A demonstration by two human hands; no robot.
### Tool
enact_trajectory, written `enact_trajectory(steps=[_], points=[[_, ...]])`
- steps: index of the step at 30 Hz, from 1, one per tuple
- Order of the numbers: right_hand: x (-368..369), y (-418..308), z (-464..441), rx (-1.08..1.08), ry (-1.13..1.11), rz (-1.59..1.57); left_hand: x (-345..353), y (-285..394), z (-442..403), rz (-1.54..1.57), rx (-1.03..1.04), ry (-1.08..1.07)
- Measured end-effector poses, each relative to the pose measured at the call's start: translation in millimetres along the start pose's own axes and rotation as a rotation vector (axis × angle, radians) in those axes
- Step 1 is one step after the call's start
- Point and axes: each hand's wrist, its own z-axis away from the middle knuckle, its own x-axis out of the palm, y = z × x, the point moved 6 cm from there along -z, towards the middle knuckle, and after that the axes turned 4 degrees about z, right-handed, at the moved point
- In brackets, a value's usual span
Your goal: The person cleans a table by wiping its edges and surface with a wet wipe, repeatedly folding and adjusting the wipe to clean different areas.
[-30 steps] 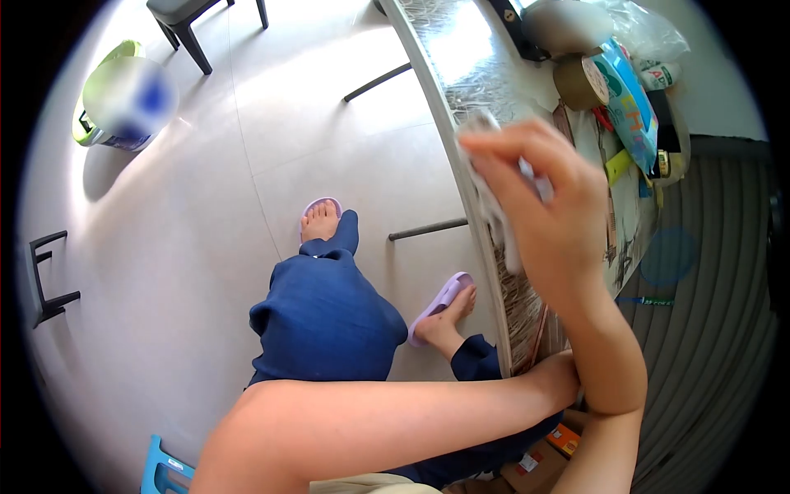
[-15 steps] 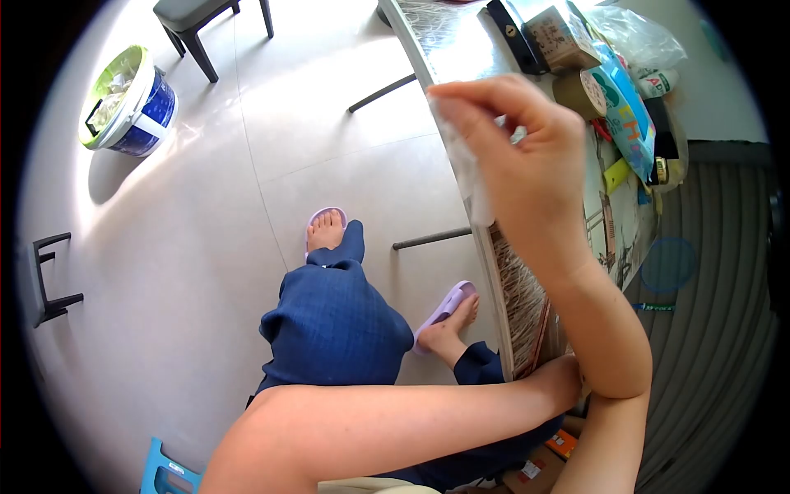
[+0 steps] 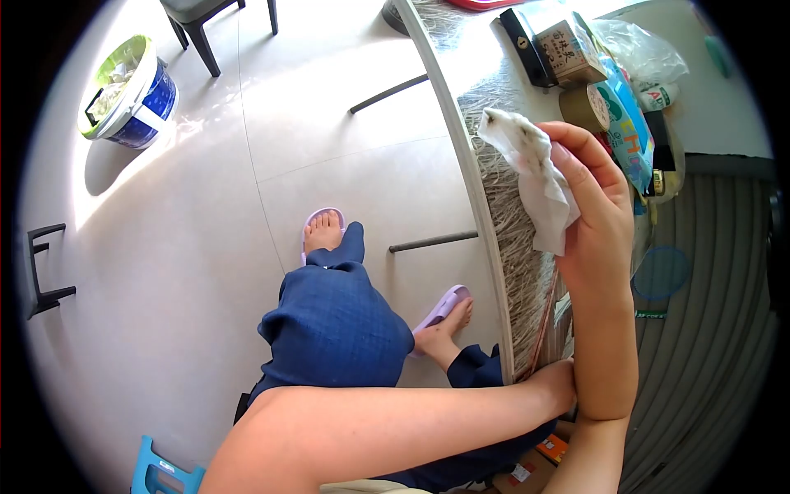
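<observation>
Pinched between the thumb and fingers of my right hand (image 3: 594,185) is a crumpled white tissue (image 3: 539,177) with dark smudges on its upper part. It hangs above the table (image 3: 502,185), near the long edge. My right forearm rises from the bottom right of the head view. My left arm reaches across my lap, and my left hand (image 3: 559,385) is at the table's near corner, tucked behind my right elbow. Its fingers are hidden.
At the table's far end are a black box (image 3: 527,48), a brown carton (image 3: 568,53), a round tin (image 3: 584,107), a blue packet (image 3: 629,123) and a clear plastic bag (image 3: 638,45). A lined bucket (image 3: 144,107), a grey chair (image 3: 197,20) and a blue stool (image 3: 160,469) stand on the floor.
My right hand has shifted right and lower and turned, so the stained tissue now shows spread out. The camera view has shifted slightly. My left arm stays nearly in place.
</observation>
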Motion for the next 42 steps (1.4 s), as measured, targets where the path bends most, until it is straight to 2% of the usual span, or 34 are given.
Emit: enact_trajectory(steps=[1,3,4,6,9,12,18,22,23,28,33,34,36,42], points=[[0,1,0,0.000,-0.001,0.000,0,-1,1,0.000,-0.001,-0.001],[-4,-11,3,-0.263,0.103,0.413,3,1,-1,0.004,0.013,-0.019],[-6,-9,3,-0.262,0.103,0.413,6,2,-3,-0.006,-0.015,0.006],[7,-26,14,-0.696,0.153,1.113,6,1,-3,-0.008,-0.042,0.029],[25,-23,22,-0.761,0.040,1.192,5,0,-4,-0.007,-0.044,0.030],[23,-11,22,-0.657,0.009,1.100,5,1,-5,-0.003,-0.043,0.026],[25,-20,57,-0.782,-0.147,1.280,3,3,-6,0.003,-0.040,0.029],[21,-22,73,-0.680,-0.188,1.295,2,0,-3,0.002,-0.049,0.031],[19,-21,70,-0.730,-0.175,1.256,2,1,-4,0.004,-0.049,0.030],[33,-22,27,-0.707,-0.016,1.060,5,2,-6,-0.004,-0.045,0.025],[32,-10,2,-0.397,0.053,0.907,7,1,-6,0.000,-0.048,0.025],[32,-14,7,-0.396,0.049,0.910,6,0,-5,0.004,-0.050,0.028],[24,-13,27,-0.220,0.005,0.936,6,-1,-3,0.007,-0.055,0.030],[7,-7,65,-0.134,-0.042,0.840,6,-3,3,0.014,-0.062,0.041]])
